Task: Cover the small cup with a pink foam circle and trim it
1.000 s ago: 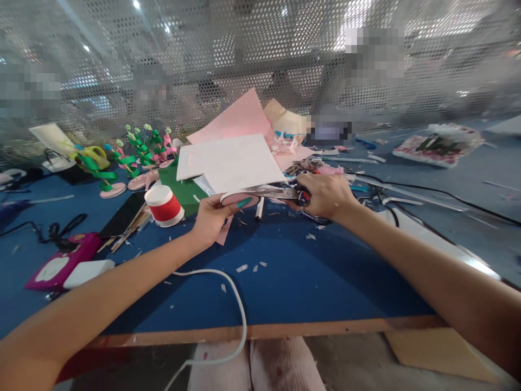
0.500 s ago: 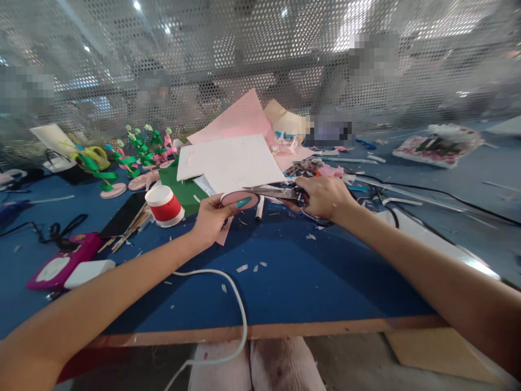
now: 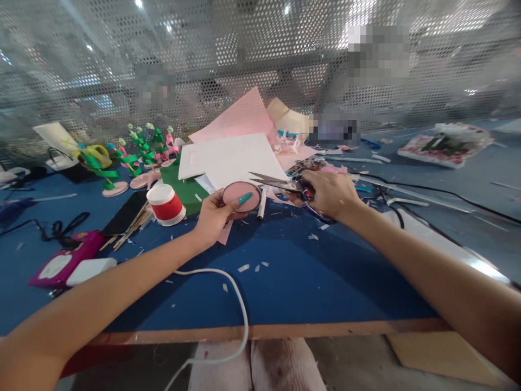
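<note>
Pink disc is held above the blue table, just in front of the white sheet. Left hand is clamped on the disc's left edge, thumb across its face; right hand is closed on the scissors handles, blades parted, tips just above the disc. Red-and-white cup stands left of that hand; white marker lies beside the disc.

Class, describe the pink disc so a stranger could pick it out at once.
On the blue table, look just in front of the stack of white sheets. There the left hand holds a flat round pink disc. Unlike the round pink bases further left, it sits under a teal thumbnail, beside the open steel scissors.
</note>
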A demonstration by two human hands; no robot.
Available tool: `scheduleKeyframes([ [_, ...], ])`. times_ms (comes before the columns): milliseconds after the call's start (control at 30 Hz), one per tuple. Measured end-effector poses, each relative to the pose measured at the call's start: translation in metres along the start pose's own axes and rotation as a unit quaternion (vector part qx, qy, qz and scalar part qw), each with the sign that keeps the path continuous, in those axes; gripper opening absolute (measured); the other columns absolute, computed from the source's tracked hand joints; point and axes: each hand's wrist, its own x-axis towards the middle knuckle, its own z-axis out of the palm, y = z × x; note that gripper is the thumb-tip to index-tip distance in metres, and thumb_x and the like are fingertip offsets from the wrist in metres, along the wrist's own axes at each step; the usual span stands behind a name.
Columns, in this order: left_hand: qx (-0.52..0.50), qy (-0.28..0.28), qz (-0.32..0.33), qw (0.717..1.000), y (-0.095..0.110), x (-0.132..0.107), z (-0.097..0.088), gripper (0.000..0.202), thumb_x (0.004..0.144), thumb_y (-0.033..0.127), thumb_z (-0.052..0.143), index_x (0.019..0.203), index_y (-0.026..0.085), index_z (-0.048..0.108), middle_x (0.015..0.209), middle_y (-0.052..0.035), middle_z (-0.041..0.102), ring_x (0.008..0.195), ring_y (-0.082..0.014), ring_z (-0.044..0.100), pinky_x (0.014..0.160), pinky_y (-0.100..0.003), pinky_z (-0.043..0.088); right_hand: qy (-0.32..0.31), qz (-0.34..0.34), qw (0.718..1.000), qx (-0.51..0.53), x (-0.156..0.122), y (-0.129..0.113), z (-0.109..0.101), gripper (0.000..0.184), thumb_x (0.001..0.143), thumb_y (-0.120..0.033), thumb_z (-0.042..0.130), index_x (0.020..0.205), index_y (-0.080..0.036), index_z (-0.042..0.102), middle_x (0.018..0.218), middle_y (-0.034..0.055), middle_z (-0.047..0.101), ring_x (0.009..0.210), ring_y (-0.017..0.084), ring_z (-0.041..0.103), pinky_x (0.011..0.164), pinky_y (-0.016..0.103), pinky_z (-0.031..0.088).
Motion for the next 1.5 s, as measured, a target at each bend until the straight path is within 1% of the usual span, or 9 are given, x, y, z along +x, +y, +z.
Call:
scheduleKeyframes([
  [200, 0.015, 0.004, 0.008, 1.0, -0.0025, 0.0009, -0.002, 0.042, 0.047, 0.034, 0.083, 0.08, 0.014, 0.066, 0.08, -0.0041, 0.072, 0.078, -0.0221, 0.069, 0.069, -0.036, 0.059, -0.044, -0.005, 0.999, -0.007, 0.0015, 0.0018, -0.0027, 0.051, 0.075, -0.062, 0.04, 0.086, -0.017, 0.06, 0.083, 0.0133, 0.069, 0.072, 0.024, 0.06, 0.052, 0.027, 0.021],
  [333, 0.015, 0.002, 0.011, 1.0, -0.0021, 0.0004, -0.0022, 0.041, 0.047, 0.034, 0.083, 0.079, 0.015, 0.067, 0.078, -0.003, 0.072, 0.077, -0.0211, 0.069, 0.07, -0.035, 0.058, -0.035, -0.02, 0.999, -0.016, 0.0005, -0.0002, -0.0033, 0.047, 0.075, -0.06, 0.041, 0.083, -0.018, 0.061, 0.08, 0.0121, 0.069, 0.069, 0.023, 0.059, 0.052, 0.027, 0.022],
  [567, 0.017, 0.002, 0.016, 1.0, 0.0012, -0.0004, 0.0002, 0.036, 0.048, 0.031, 0.083, 0.078, 0.015, 0.068, 0.078, -0.0024, 0.072, 0.076, -0.019, 0.068, 0.069, -0.032, 0.058, -0.029, -0.043, 0.998, -0.022, -0.0002, -0.0019, -0.0036, 0.047, 0.077, -0.059, 0.039, 0.083, -0.017, 0.062, 0.074, 0.0114, 0.068, 0.067, 0.022, 0.059, 0.053, 0.027, 0.024],
  [733, 0.028, -0.009, 0.019, 0.999, 0.0002, 0.0016, -0.0005, 0.033, 0.049, 0.029, 0.082, 0.076, 0.015, 0.069, 0.076, -0.0021, 0.072, 0.074, -0.0176, 0.068, 0.067, -0.03, 0.057, -0.052, -0.035, 0.998, -0.028, -0.0002, -0.004, -0.0039, 0.047, 0.078, -0.056, 0.039, 0.087, -0.017, 0.063, 0.079, 0.0123, 0.07, 0.071, 0.024, 0.061, 0.051, 0.027, 0.024],
  [867, 0.04, -0.014, 0.021, 0.999, -0.0018, 0.0023, -0.002, 0.032, 0.051, 0.03, 0.081, 0.077, 0.015, 0.069, 0.077, -0.0028, 0.072, 0.073, -0.0183, 0.068, 0.068, -0.032, 0.057, -0.051, -0.042, 0.997, -0.026, -0.0003, -0.0047, -0.002, 0.045, 0.078, -0.053, 0.041, 0.091, -0.016, 0.064, 0.079, 0.0128, 0.07, 0.072, 0.025, 0.062, 0.052, 0.028, 0.026],
  [967, 0.049, -0.012, 0.019, 0.999, -0.0029, 0.0025, -0.003, 0.031, 0.052, 0.03, 0.081, 0.076, 0.015, 0.069, 0.075, -0.0028, 0.072, 0.071, -0.018, 0.067, 0.067, -0.031, 0.057, -0.051, -0.041, 0.997, -0.028, -0.0003, -0.0046, -0.0023, 0.046, 0.078, -0.054, 0.041, 0.09, -0.017, 0.065, 0.077, 0.0122, 0.07, 0.07, 0.025, 0.062, 0.052, 0.029, 0.027],
  [1167, 0.036, -0.016, 0.019, 0.999, -0.0047, 0.0041, -0.0033, 0.028, 0.052, 0.028, 0.081, 0.075, 0.016, 0.069, 0.075, -0.0017, 0.072, 0.071, -0.0166, 0.068, 0.064, -0.028, 0.057, -0.079, -0.04, 0.996, -0.032, -0.0006, -0.0069, -0.0066, 0.048, 0.079, -0.056, 0.041, 0.091, -0.017, 0.066, 0.078, 0.0119, 0.07, 0.072, 0.025, 0.063, 0.054, 0.029, 0.031],
  [1400, 0.049, -0.012, 0.014, 0.999, -0.0037, 0.0033, -0.002, 0.032, 0.05, 0.033, 0.082, 0.073, 0.015, 0.067, 0.07, -0.0018, 0.071, 0.067, -0.0171, 0.067, 0.066, -0.031, 0.058, -0.073, -0.038, 0.995, -0.047, -0.0006, -0.0072, -0.0055, 0.051, 0.08, -0.059, 0.038, 0.09, -0.017, 0.066, 0.075, 0.0113, 0.07, 0.071, 0.026, 0.063, 0.053, 0.029, 0.03],
  [1500, 0.049, -0.013, 0.013, 0.999, -0.004, 0.0033, -0.0027, 0.033, 0.05, 0.032, 0.082, 0.074, 0.015, 0.067, 0.071, -0.0021, 0.071, 0.068, -0.0172, 0.067, 0.066, -0.031, 0.058, -0.07, -0.046, 0.996, -0.042, -0.0004, -0.0067, -0.0059, 0.049, 0.08, -0.058, 0.039, 0.09, -0.017, 0.065, 0.077, 0.0114, 0.07, 0.071, 0.024, 0.063, 0.052, 0.028, 0.03],
])
